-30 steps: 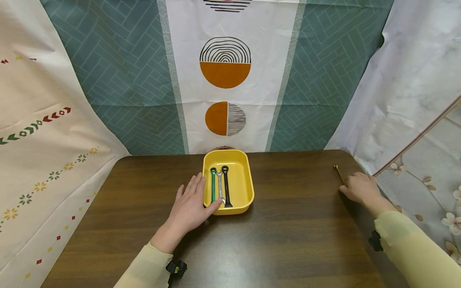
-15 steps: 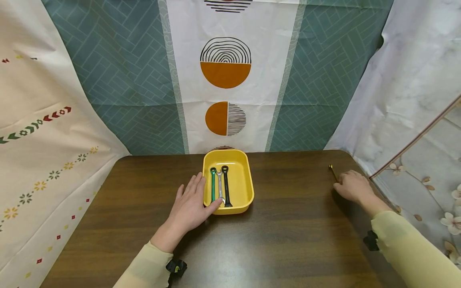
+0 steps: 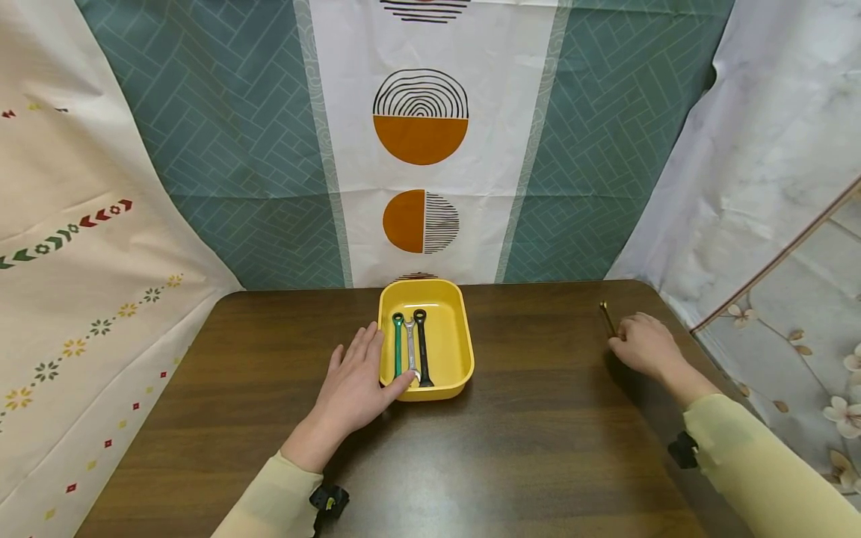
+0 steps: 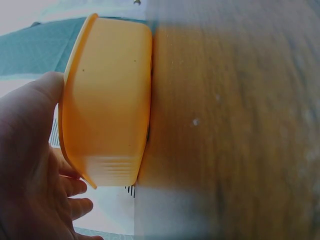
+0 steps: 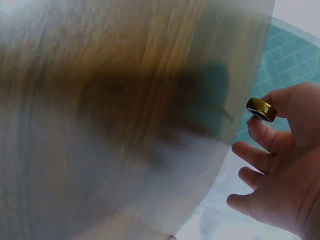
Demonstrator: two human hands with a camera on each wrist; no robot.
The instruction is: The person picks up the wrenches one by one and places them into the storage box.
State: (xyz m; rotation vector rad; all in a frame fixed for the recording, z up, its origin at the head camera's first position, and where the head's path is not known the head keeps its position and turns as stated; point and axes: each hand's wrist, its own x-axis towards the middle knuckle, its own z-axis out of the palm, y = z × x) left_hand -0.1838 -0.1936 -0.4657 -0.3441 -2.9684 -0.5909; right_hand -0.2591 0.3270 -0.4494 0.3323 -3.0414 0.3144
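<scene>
A yellow tray (image 3: 451, 340) stands near the back edge of the table. Inside it, side by side, lie a green wrench (image 3: 397, 347), a silver wrench (image 3: 411, 346) and a black wrench (image 3: 422, 347). My left hand (image 3: 353, 385) rests against the tray's left rim with fingers extended, its thumb over the near left corner. The left wrist view shows the thumb touching the rim of the tray (image 4: 107, 100). Over the table's right part, my right hand (image 3: 646, 345) pinches a gold wrench (image 3: 608, 320) between thumb and index finger. Its end (image 5: 261, 109) faces the right wrist camera.
The brown wooden table (image 3: 531, 448) spreads between the two hands. A patterned cloth (image 3: 420, 172) hangs behind its back edge. White floral fabric (image 3: 794, 329) stands close by the right hand, and a cream cloth (image 3: 101, 284) hangs on the left.
My right hand has moved left and slightly away from me, carrying the gold wrench. The left hand and the tray have stayed put.
</scene>
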